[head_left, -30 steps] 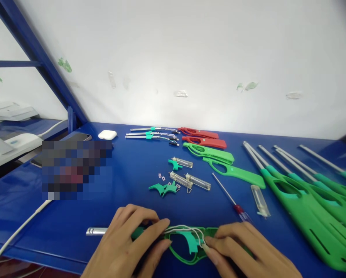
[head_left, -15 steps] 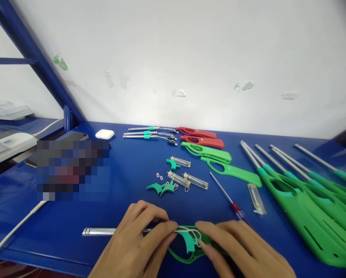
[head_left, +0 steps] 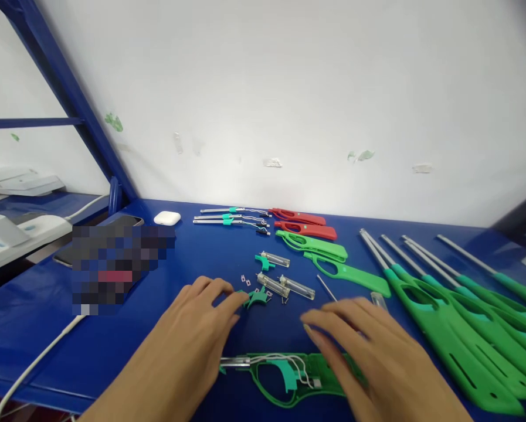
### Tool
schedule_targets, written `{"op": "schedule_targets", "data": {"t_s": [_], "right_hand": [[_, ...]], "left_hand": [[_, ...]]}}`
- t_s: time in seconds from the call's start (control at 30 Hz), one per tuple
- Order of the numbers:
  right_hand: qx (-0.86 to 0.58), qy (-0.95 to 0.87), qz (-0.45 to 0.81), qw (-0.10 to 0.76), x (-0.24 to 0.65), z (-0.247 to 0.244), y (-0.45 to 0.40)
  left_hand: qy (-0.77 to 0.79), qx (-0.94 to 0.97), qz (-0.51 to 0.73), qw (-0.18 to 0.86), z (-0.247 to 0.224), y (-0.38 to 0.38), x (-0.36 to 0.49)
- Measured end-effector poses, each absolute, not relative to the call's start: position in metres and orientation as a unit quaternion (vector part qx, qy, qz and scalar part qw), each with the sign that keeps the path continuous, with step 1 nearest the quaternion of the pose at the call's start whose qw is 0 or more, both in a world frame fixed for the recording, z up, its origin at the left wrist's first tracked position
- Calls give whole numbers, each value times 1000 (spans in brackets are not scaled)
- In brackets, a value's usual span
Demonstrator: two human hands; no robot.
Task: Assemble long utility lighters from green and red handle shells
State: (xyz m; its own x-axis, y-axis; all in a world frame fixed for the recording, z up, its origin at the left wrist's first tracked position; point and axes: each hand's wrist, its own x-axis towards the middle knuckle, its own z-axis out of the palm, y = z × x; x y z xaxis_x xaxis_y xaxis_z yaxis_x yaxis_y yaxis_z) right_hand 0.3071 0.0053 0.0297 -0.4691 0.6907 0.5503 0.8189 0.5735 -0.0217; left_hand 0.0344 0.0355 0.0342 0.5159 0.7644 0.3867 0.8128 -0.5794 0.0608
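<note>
A green lighter half-shell [head_left: 282, 403] lies on the blue table in front of me. In it sit a teal trigger [head_left: 288, 374], looping white wires [head_left: 304, 364] and the end of a metal tube [head_left: 236, 362]. My left hand [head_left: 181, 337] is above the tube, fingers apart, its index fingertip at the loose teal triggers [head_left: 258, 297]; whether it touches them I cannot tell. Over the shell's right end hovers my right hand [head_left: 372, 346], slightly blurred, fingers stretched out and nothing visible in them. It covers part of the shell and most of a screwdriver [head_left: 326, 287].
Clear fuel tanks [head_left: 298, 288], small screws and pink clips lie mid-table. Behind are wired metal tubes [head_left: 219, 221], red shells [head_left: 306, 230] and light green shells [head_left: 355, 274]. Several green lighters [head_left: 447, 316] lie right; a phone [head_left: 113, 225] and white earbud case [head_left: 167, 218] left.
Both hands have let go of the wires and shell and moved away from me, the left toward the loose triggers. The camera view has tilted up a little.
</note>
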Motion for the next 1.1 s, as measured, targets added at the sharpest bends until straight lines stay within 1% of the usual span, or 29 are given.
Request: {"op": "schedule_targets", "data": {"t_s": [0.07, 0.13, 0.23, 0.4, 0.47, 0.63, 0.77, 0.87, 1.1], "right_hand": [[-437, -866, -144, 196, 305, 37, 25], [-441, -870, -158, 151, 302, 43, 45], [-448, -870, -162, 125, 300, 48, 68], [-442, -872, -160, 135, 302, 44, 80], [-440, -871, -163, 145, 303, 40, 77], [-440, -870, -167, 143, 302, 28, 71], [-451, -864, -176, 137, 304, 19, 74], [-458, -859, -182, 140, 306, 14, 76], [-472, -845, -181, 176, 306, 18, 74]], "left_hand": [[-466, -868, -156, 73, 41, 43, 31], [-480, -861, -151, 73, 44, 49, 32], [-487, -858, -152, 58, 37, 56, 37], [-505, -849, -137, 71, 7, 72, 39], [-508, -848, -132, 72, 2, 75, 37], [-490, -859, -137, 58, 21, 68, 40], [-435, -879, -195, 8, 35, 57, 56], [-405, -888, -216, -11, 33, 57, 64], [-418, -884, -206, -20, 28, 64, 59]]}}
